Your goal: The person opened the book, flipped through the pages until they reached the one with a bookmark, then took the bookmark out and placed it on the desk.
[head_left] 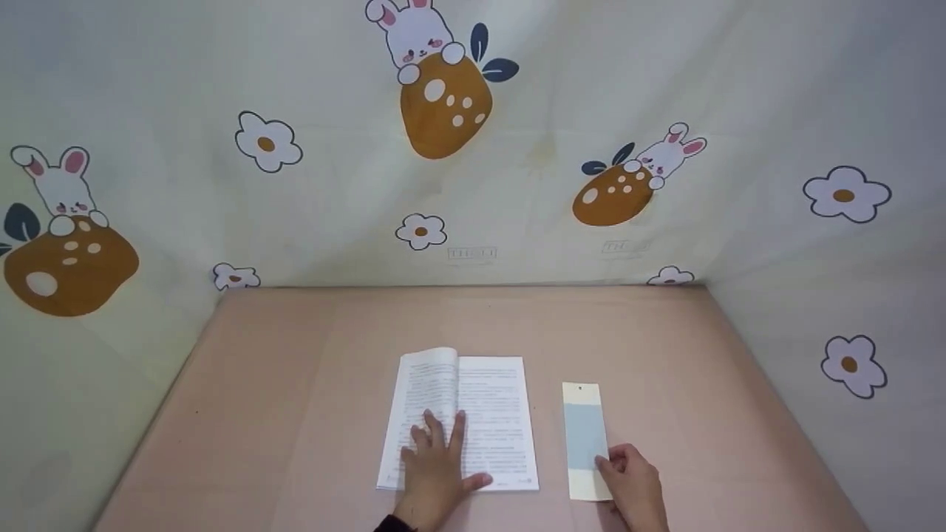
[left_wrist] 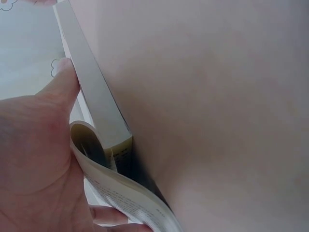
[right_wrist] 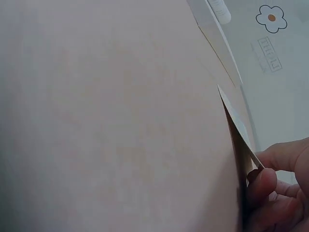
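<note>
Two hands work at a pink counter (head_left: 295, 384), one on an open book (head_left: 495, 414) and one on a bookmark (head_left: 585, 436).
The left hand (head_left: 436, 469) lies flat with straight fingers, pressing the book's pages down in the middle of the counter. The right hand (head_left: 635, 488) has its grip pinched on the near end of the bookmark, a long cream card with a pale blue patch, just beside the book on the right. From the right wrist view, that end is lifted a little off the counter.
</note>
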### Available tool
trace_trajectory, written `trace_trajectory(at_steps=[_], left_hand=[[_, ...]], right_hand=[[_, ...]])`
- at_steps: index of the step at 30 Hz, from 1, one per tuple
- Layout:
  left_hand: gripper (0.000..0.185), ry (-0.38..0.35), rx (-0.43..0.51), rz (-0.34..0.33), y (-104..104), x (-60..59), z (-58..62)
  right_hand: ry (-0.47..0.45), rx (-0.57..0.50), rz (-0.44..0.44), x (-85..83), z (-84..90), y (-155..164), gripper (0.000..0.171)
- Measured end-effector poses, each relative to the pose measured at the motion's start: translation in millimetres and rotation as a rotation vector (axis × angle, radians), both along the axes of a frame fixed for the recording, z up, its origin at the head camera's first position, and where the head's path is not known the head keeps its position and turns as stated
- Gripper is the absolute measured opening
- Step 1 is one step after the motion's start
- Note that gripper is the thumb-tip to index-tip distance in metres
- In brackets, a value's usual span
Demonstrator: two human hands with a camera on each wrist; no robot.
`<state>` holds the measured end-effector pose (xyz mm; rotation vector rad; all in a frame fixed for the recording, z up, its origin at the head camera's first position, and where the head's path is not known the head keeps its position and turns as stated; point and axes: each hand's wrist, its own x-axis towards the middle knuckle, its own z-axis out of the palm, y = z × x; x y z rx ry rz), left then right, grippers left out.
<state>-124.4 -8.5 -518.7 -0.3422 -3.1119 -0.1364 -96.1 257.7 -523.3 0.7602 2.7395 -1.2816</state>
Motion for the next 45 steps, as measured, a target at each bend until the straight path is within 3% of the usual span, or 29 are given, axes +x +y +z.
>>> trace_trajectory(at_steps=[5, 11, 18, 25, 38, 45], left_hand=[[0.1, 0.02, -0.017, -0.006, -1, 0.5, 0.7], [0.1, -0.002, -0.047, -0.019, -1, 0.5, 1.5], [0.099, 0.015, -0.028, -0.016, -1, 0.2, -2.2], [0.1, 0.021, -0.041, -0.009, -1, 0.2, -1.8], [0.1, -0.009, -0.025, 0.002, 0, 2.1, 3.6], [0.1, -0.021, -0.011, 0.003, -1, 1.8, 4.3]], right_hand=[[-0.008, 0.122, 0.031, -0.5, 1.6, -1, 0.03], [-0.04, 0.185, 0.061, -0.9, 3.3, 2, 0.032], [-0.089, 0.18, 0.074, -5.4, 5.0, 1, 0.027], [-0.094, 0.12, 0.144, -8.8, 9.0, -9, 0.022], [-0.21, 0.077, 0.192, -2.8, 36.1, -20, 0.044], [-0.166, 0.208, 0.261, -0.8, 54.4, -31, 0.048]])
